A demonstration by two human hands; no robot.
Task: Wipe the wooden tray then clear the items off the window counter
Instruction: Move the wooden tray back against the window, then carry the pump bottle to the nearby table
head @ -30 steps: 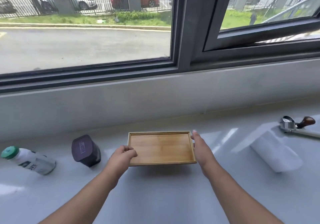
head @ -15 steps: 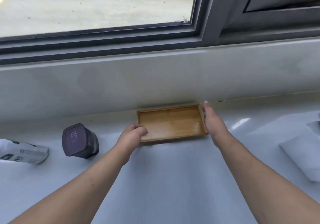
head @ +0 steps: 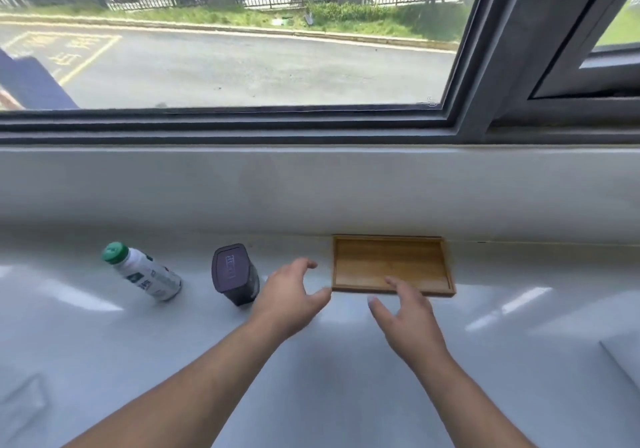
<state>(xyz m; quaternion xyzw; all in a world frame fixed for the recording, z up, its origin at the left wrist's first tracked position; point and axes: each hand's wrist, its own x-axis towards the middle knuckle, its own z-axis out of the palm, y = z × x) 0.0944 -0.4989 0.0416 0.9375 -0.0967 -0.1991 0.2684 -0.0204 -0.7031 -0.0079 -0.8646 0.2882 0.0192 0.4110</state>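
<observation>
The wooden tray (head: 391,263) lies flat and empty on the white window counter (head: 311,371), pushed back against the wall under the window. My left hand (head: 291,300) hovers open just left of the tray's front corner, fingers spread. My right hand (head: 407,312) is open too, its fingertips over the tray's front edge, holding nothing. A dark purple container (head: 233,274) lies on its side just left of my left hand. Farther left lies a white bottle with a green cap (head: 143,271).
A white cloth or paper roll (head: 623,354) shows partly at the right edge. The grey window frame (head: 311,128) and a low white wall run along the back of the counter.
Both hands have let go of the tray and drawn back toward me with fingers open. The tray now rests against the back wall. The view has shifted left and up.
</observation>
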